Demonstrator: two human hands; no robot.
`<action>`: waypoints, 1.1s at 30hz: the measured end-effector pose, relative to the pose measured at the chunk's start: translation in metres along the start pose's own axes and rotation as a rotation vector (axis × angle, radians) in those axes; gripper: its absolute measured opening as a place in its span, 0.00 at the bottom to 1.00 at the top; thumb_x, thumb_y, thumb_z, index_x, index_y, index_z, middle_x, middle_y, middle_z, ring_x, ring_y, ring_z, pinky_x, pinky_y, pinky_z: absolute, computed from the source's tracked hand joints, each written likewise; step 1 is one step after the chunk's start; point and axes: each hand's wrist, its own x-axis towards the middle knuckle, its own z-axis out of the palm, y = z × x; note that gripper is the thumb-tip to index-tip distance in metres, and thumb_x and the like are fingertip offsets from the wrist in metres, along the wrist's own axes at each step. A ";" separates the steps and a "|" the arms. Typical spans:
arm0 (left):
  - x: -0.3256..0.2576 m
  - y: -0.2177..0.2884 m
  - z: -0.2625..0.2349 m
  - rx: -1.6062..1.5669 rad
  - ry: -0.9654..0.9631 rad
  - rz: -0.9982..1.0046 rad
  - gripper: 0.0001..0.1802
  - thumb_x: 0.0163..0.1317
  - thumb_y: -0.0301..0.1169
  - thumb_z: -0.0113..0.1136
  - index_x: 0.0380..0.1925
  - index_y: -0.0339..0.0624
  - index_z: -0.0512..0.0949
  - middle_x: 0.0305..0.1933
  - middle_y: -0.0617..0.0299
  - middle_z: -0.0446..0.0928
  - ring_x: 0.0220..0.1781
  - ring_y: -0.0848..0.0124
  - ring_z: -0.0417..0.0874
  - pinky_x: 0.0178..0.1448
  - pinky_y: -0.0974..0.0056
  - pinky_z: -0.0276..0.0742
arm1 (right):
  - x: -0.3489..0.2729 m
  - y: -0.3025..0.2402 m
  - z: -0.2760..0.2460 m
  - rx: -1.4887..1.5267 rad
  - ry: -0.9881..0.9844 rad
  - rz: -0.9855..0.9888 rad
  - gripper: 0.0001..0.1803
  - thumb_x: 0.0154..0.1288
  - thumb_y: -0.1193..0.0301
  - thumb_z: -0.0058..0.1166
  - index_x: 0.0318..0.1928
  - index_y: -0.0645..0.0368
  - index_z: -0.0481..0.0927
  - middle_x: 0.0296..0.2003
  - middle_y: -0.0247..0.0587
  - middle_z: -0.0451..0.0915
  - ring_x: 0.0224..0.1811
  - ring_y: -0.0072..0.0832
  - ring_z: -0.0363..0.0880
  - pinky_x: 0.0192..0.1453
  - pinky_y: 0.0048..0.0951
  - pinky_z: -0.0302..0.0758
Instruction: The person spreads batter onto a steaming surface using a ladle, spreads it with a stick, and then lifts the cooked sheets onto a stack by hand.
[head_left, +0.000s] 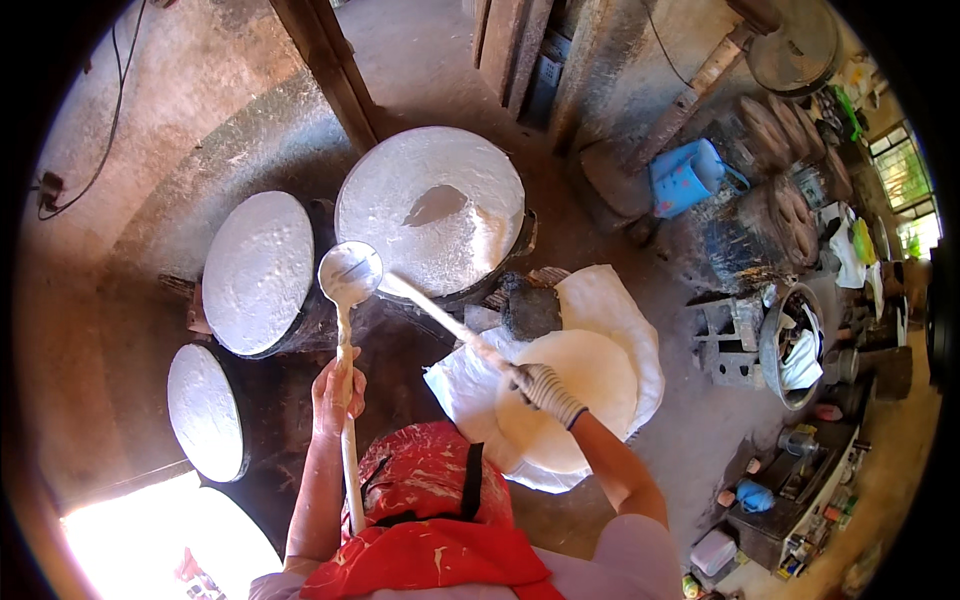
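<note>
My bare left hand (pixel 336 398) is closed round the handle of a long ladle (pixel 350 272). The ladle's round bowl is coated in white and points away from me. In a striped glove, my right hand (pixel 545 393) grips a pale stick (pixel 450 325) smeared with white. The stick's far end reaches the ladle bowl's right side; I cannot tell whether they touch. Beyond both tools stands a large round vat (pixel 480 160) with a white surface and a grey patch in it. Below my right hand, a cream-coloured round sheet (pixel 580 415) lies on white cloth or plastic (pixel 635 340).
Two white-topped round vessels (pixel 258 272) (pixel 205 412) stand at the left. At right are a blue bucket (pixel 690 178), concrete blocks (pixel 730 345) and a metal basin (pixel 772 355) holding a white cloth. A wooden post (pixel 325 70) rises behind the vat.
</note>
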 end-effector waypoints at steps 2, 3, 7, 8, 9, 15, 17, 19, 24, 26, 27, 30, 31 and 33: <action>0.004 -0.002 0.006 0.018 -0.027 0.007 0.27 0.66 0.47 0.46 0.53 0.35 0.68 0.21 0.64 0.68 0.08 0.82 0.60 0.11 0.78 0.56 | 0.026 0.034 -0.019 0.087 0.127 -0.073 0.33 0.61 0.38 0.39 0.26 0.56 0.75 0.09 0.30 0.68 0.09 0.21 0.64 0.14 0.28 0.63; 0.003 -0.002 0.004 0.032 -0.032 0.008 0.27 0.66 0.47 0.47 0.53 0.35 0.68 0.21 0.63 0.69 0.08 0.82 0.60 0.11 0.78 0.56 | 0.036 0.029 -0.043 0.103 0.111 -0.061 0.31 0.62 0.40 0.41 0.25 0.56 0.75 0.10 0.29 0.68 0.09 0.19 0.64 0.13 0.25 0.62; 0.004 0.001 0.010 0.017 -0.016 -0.020 0.27 0.66 0.47 0.47 0.53 0.34 0.68 0.21 0.63 0.69 0.09 0.82 0.60 0.11 0.78 0.56 | 0.054 -0.045 -0.109 0.087 0.274 -0.012 0.26 0.65 0.47 0.42 0.23 0.55 0.75 0.09 0.28 0.67 0.08 0.19 0.66 0.12 0.23 0.62; 0.005 0.001 0.009 0.012 -0.029 -0.011 0.27 0.66 0.47 0.47 0.53 0.34 0.68 0.21 0.63 0.69 0.09 0.82 0.60 0.11 0.78 0.56 | 0.050 -0.036 -0.098 0.048 0.250 -0.142 0.26 0.65 0.47 0.42 0.23 0.56 0.74 0.09 0.29 0.67 0.09 0.19 0.66 0.12 0.24 0.62; 0.005 0.001 0.008 0.007 -0.042 -0.003 0.27 0.66 0.47 0.47 0.53 0.34 0.68 0.21 0.63 0.69 0.09 0.83 0.60 0.11 0.78 0.56 | 0.040 -0.023 -0.080 0.008 0.225 -0.270 0.26 0.66 0.48 0.42 0.23 0.56 0.74 0.09 0.29 0.67 0.09 0.19 0.66 0.12 0.24 0.62; 0.003 0.007 0.009 -0.006 -0.043 -0.001 0.26 0.66 0.46 0.47 0.53 0.35 0.69 0.21 0.63 0.69 0.08 0.83 0.59 0.11 0.78 0.55 | 0.029 0.011 -0.043 0.038 0.094 -0.032 0.35 0.58 0.35 0.40 0.24 0.57 0.76 0.09 0.30 0.67 0.10 0.18 0.66 0.13 0.24 0.63; 0.001 0.007 0.005 -0.001 -0.013 -0.012 0.26 0.66 0.46 0.47 0.52 0.35 0.69 0.21 0.64 0.69 0.08 0.83 0.59 0.11 0.78 0.55 | 0.048 0.001 -0.063 0.078 0.104 -0.006 0.36 0.57 0.34 0.41 0.24 0.58 0.76 0.10 0.31 0.68 0.09 0.20 0.65 0.13 0.24 0.63; -0.002 0.005 0.002 0.009 -0.002 -0.005 0.25 0.66 0.46 0.47 0.52 0.35 0.69 0.20 0.64 0.69 0.08 0.83 0.59 0.11 0.78 0.55 | 0.056 -0.029 -0.084 0.104 0.129 0.091 0.35 0.58 0.35 0.41 0.24 0.57 0.76 0.11 0.32 0.69 0.08 0.21 0.65 0.13 0.24 0.62; -0.011 0.002 -0.011 -0.006 0.056 -0.019 0.25 0.66 0.46 0.47 0.52 0.36 0.69 0.20 0.64 0.69 0.08 0.83 0.59 0.11 0.78 0.56 | 0.114 -0.070 -0.116 0.039 0.273 0.038 0.35 0.61 0.38 0.39 0.31 0.61 0.78 0.20 0.44 0.78 0.12 0.28 0.71 0.17 0.29 0.66; -0.011 0.000 -0.015 -0.028 0.059 -0.014 0.25 0.66 0.45 0.47 0.52 0.35 0.69 0.20 0.64 0.69 0.08 0.83 0.59 0.11 0.78 0.56 | 0.127 -0.088 -0.123 -0.216 0.436 -0.084 0.32 0.62 0.41 0.40 0.33 0.60 0.78 0.24 0.47 0.79 0.18 0.32 0.76 0.24 0.31 0.70; -0.012 0.000 -0.016 -0.039 0.058 -0.013 0.25 0.66 0.45 0.47 0.52 0.35 0.69 0.20 0.64 0.69 0.08 0.83 0.59 0.11 0.78 0.56 | 0.126 -0.099 -0.121 -0.428 0.569 -0.234 0.30 0.63 0.42 0.40 0.34 0.59 0.78 0.25 0.48 0.79 0.21 0.34 0.77 0.27 0.32 0.72; -0.017 0.005 -0.024 -0.054 0.071 -0.008 0.24 0.66 0.45 0.47 0.52 0.35 0.69 0.20 0.64 0.69 0.08 0.83 0.59 0.10 0.78 0.56 | 0.085 -0.142 -0.090 -0.359 0.606 -0.583 0.24 0.65 0.50 0.41 0.39 0.57 0.79 0.31 0.47 0.80 0.32 0.42 0.77 0.40 0.36 0.74; -0.018 0.008 -0.024 -0.060 0.065 -0.004 0.24 0.66 0.44 0.47 0.52 0.35 0.69 0.20 0.64 0.69 0.08 0.83 0.60 0.10 0.78 0.56 | 0.077 -0.142 -0.087 -0.183 0.561 -0.720 0.22 0.66 0.52 0.41 0.41 0.56 0.79 0.33 0.47 0.80 0.31 0.43 0.75 0.41 0.36 0.74; -0.016 0.008 -0.026 -0.102 0.026 0.022 0.24 0.66 0.45 0.47 0.52 0.35 0.69 0.20 0.63 0.69 0.08 0.83 0.60 0.10 0.78 0.56 | 0.087 -0.117 -0.088 -0.008 0.688 -0.717 0.19 0.65 0.56 0.45 0.45 0.55 0.78 0.34 0.49 0.79 0.32 0.45 0.74 0.42 0.36 0.73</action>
